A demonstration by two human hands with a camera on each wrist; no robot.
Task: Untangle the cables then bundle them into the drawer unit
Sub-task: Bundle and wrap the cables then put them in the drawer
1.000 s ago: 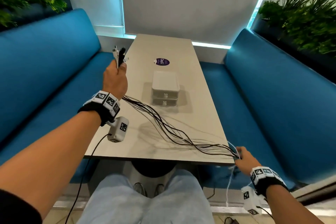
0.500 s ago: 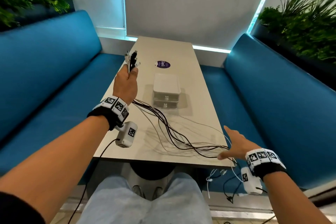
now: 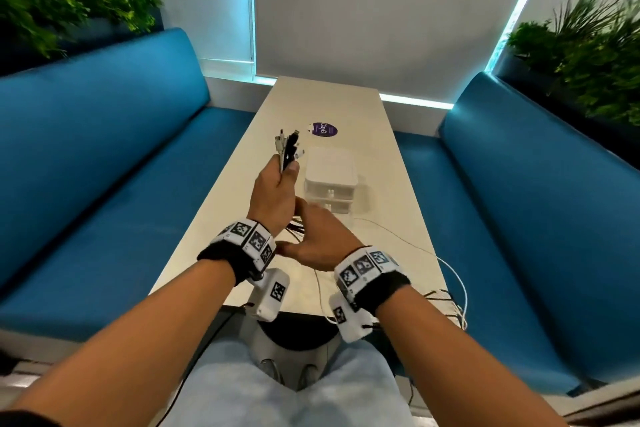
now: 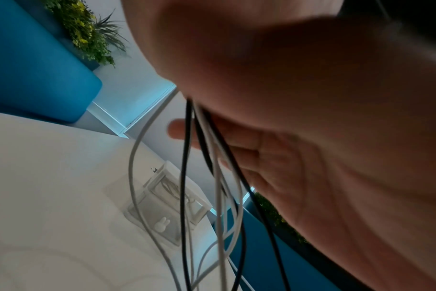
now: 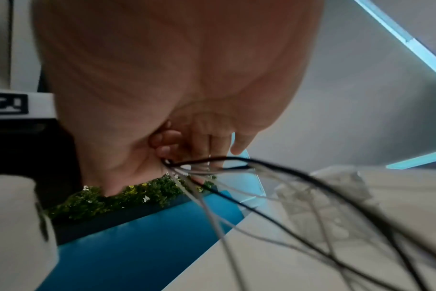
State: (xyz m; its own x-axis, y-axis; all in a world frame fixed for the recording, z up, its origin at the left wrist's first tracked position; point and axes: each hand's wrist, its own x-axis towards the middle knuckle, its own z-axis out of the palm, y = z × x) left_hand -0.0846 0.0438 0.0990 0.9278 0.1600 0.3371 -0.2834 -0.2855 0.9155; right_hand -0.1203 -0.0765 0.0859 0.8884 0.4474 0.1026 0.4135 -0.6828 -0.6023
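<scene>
Blue benches [image 3: 104, 184] flank the long pale table [image 3: 391, 156] at which I sit, planters of greenery [image 3: 588, 55] behind each backrest. The white drawer unit [image 3: 330, 180] stands mid-table, both drawers closed, with a round purple sticker [image 3: 324, 129] on the tabletop just beyond it. My left hand [image 3: 273, 194] is raised to the left of the unit, fist closed around a bunch of black and white cables [image 3: 286, 149], their plug ends fanning upward above my thumb. From the left wrist view the strands [image 4: 187, 177] drop from the fist toward the table. My right hand [image 3: 322, 239] sits just near of the left, under it, fingers extended and reaching across toward the hanging strands; I cannot tell whether they touch. The loose cable tails [image 3: 453, 291] trail over the table's near right corner and hang off its edge.
</scene>
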